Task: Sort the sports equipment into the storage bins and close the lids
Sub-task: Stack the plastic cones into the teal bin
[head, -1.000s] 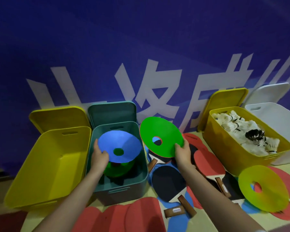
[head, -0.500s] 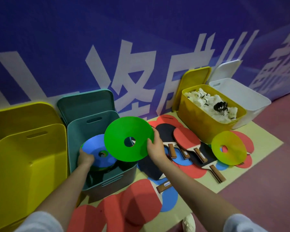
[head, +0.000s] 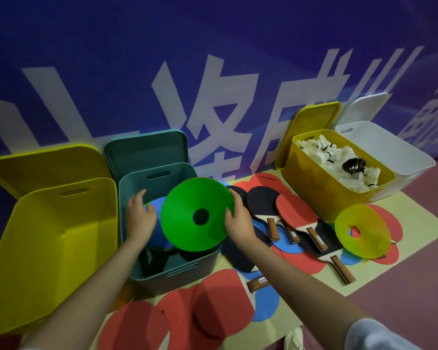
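My right hand [head: 238, 223] grips the rim of a green disc cone [head: 187, 223], held tilted over the right side of the teal bin [head: 142, 185]. My left hand [head: 139, 218] is inside that bin, resting on a blue disc cone [head: 157, 215] that lies on other cones there. Table tennis paddles [head: 296, 218] lie on the mat to the right of the teal bin. A yellow disc cone [head: 362, 233] leans beside them. Flat red and blue discs [head: 213, 299] lie on the mat in front.
An open yellow bin [head: 48, 236] stands at the left with its lid propped behind. At the right a yellow bin [head: 314, 193] holds shuttlecocks, and a white bin [head: 400, 152] stands behind it. A blue banner wall backs everything.
My right hand has carried the green cone leftward over the teal bin. My left hand lowered the blue cone into the bin. The camera moved closer and turned right.
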Action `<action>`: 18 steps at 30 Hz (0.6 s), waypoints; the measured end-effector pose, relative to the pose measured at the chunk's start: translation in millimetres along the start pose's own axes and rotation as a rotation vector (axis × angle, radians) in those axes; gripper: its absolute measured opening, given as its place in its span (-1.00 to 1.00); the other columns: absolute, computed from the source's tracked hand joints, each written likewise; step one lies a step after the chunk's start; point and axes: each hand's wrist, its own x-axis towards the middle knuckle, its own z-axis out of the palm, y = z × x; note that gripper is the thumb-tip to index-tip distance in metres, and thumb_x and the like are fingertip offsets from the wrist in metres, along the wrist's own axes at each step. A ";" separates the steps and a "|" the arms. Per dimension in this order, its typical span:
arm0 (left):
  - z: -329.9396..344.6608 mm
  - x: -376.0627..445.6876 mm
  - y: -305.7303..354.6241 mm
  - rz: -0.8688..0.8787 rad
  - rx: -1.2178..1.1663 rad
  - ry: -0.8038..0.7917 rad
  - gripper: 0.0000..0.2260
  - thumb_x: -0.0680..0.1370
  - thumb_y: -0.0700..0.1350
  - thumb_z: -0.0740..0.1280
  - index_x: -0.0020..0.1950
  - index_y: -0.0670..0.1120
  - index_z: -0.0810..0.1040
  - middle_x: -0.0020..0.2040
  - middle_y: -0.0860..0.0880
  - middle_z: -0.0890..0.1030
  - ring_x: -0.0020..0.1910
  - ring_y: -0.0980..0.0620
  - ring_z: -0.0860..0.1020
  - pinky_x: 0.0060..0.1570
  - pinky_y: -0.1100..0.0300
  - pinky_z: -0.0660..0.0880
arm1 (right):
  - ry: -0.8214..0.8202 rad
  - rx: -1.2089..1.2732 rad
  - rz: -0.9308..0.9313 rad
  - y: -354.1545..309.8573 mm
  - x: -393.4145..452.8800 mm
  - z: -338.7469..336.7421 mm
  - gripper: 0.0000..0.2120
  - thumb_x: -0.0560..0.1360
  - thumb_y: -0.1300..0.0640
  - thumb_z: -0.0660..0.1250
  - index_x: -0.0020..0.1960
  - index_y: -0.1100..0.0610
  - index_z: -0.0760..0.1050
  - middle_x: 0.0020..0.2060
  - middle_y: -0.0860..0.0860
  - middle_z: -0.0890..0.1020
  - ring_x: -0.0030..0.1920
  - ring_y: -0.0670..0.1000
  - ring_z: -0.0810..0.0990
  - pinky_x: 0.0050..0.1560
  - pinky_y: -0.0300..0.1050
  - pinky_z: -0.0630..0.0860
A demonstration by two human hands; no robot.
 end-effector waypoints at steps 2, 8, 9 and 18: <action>-14.2 -3.5 4.9 0.150 0.019 0.063 -0.62 0.54 -0.26 0.24 0.37 -0.16 0.42 0.29 -0.22 0.43 0.28 -0.21 0.40 0.30 -0.05 0.33 | -0.011 -0.045 -0.047 -8.0 6.4 6.4 -0.47 0.58 0.26 0.11 0.51 0.09 0.11 0.02 0.17 0.60 -0.08 0.13 0.59 -0.15 0.00 0.50; -29.5 -19.6 -5.1 -0.041 0.124 0.107 -0.55 0.55 -0.24 0.23 0.45 -0.18 0.31 0.41 -0.22 0.32 0.35 -0.25 0.30 0.32 -0.09 0.27 | -0.114 -0.122 -0.059 -25.4 31.3 62.4 -0.40 0.53 0.30 0.11 0.54 0.09 0.04 0.13 0.20 0.56 0.04 0.24 0.57 -0.02 0.07 0.50; -30.0 -20.4 -3.9 -0.082 0.099 0.122 -0.55 0.56 -0.25 0.21 0.46 -0.18 0.29 0.41 -0.22 0.33 0.35 -0.25 0.31 0.31 -0.08 0.28 | -0.145 -0.141 -0.030 -23.4 33.7 73.6 -0.39 0.53 0.30 0.11 0.54 0.12 0.02 0.19 0.21 0.54 0.09 0.24 0.56 0.04 0.06 0.48; -38.7 -17.1 -16.8 -0.137 0.168 0.106 -0.54 0.43 -0.44 0.20 0.34 -0.30 0.44 0.34 -0.25 0.44 0.27 -0.25 0.41 0.26 0.00 0.36 | -0.405 -0.385 -0.052 2.9 31.9 90.4 -0.40 0.50 0.18 0.21 0.50 0.19 0.13 0.33 0.23 0.33 0.30 0.22 0.36 0.28 -0.04 0.31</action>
